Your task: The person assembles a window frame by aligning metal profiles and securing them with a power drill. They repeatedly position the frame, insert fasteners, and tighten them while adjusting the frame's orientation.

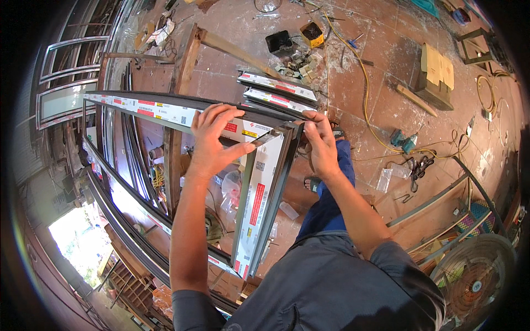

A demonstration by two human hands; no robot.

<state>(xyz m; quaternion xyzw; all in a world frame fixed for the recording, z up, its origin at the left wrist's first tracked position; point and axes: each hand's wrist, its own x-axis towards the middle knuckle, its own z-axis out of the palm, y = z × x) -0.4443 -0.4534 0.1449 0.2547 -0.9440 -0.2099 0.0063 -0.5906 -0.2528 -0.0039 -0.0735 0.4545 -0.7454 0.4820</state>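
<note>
A long metal window frame (256, 204), its faces covered in white printed film with red and yellow labels, lies in front of me with a mitred corner towards my right. Black edging runs along its far outer side. My left hand (215, 135) grips the far rail near that corner, fingers over the edge and thumb on the filmed face. At the corner's outer side, my right hand (321, 144) is closed with bent fingers against the dark edge. Its fingertips partly hide what they press on. Just beyond the corner are short filmed profiles (281, 100).
Wooden beams (189, 60) run beneath and beyond the frame. On the tiled floor are a black box (280, 44), a yellow container (312, 35), a teal power drill (404, 141), a yellow hose (366, 105) and a cardboard box (437, 69). A fan (475, 284) stands at lower right.
</note>
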